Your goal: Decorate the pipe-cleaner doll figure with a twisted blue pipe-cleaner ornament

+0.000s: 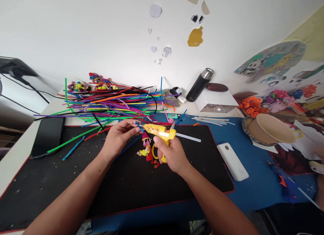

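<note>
Left hand [121, 135], centre of frame: thumb and fingers pinched together on a small blue fuzzy piece [137, 123]. Right hand [172, 154], just right of it: wrapped round the handle of a yellow plastic glue gun [158, 131], nozzle pointing left, at the blue piece; touching or not, cannot tell. A whitish translucent glue stick [188, 137] juts from the gun's rear, toward the right.

Below the nozzle, between the hands: a small fuzzy figure [146, 151] in pink, yellow and red, lying on a black mat [162, 191] with a thin red edge. Left of the left hand, on the mat: a short twisted blue stem [73, 148].

Above the hands: a wide, tangled heap of multicoloured pipe cleaners [118, 101], some ends reaching over the mat. Small bright fuzzy figures [101, 81] behind it, upper left of centre. Left of frame: a black flat glossy device [48, 137], partly on the mat.

Right of the mat, on the blue-covered surface [255, 187]: a white rounded slab [233, 161]. Upper right of centre: a black metal-topped flask [199, 85], tilted in view, beside a white box [216, 101]. Farther right, a wide beige bowl [275, 128] and orange fuzzy flowers [254, 106].
</note>
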Available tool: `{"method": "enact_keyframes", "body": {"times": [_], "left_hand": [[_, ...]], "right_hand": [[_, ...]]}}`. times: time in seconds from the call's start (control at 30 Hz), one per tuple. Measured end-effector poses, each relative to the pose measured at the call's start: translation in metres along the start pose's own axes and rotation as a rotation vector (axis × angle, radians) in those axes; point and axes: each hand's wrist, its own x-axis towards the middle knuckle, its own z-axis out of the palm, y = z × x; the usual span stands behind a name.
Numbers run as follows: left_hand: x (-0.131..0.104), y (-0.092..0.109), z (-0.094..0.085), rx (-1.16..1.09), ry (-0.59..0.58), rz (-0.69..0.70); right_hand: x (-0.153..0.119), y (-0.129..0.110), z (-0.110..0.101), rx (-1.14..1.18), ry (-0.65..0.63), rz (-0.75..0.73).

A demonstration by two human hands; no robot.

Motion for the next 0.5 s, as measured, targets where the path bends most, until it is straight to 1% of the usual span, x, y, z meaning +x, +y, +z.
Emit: {"method": "enact_keyframes", "body": {"times": [0.2,0.5], "left_hand": [[-0.0006,0.0017,0.0010,0.028,0.013,0.012],[-0.0019,0.0018,0.0036,-0.035,0.017,-0.006]], "right_hand": [[0.0002,0.0015,0.0013,-0.043,0.001,-0.005],[0.0010,0.0026,0.0012,-0.060,0.013,-0.026]]}}
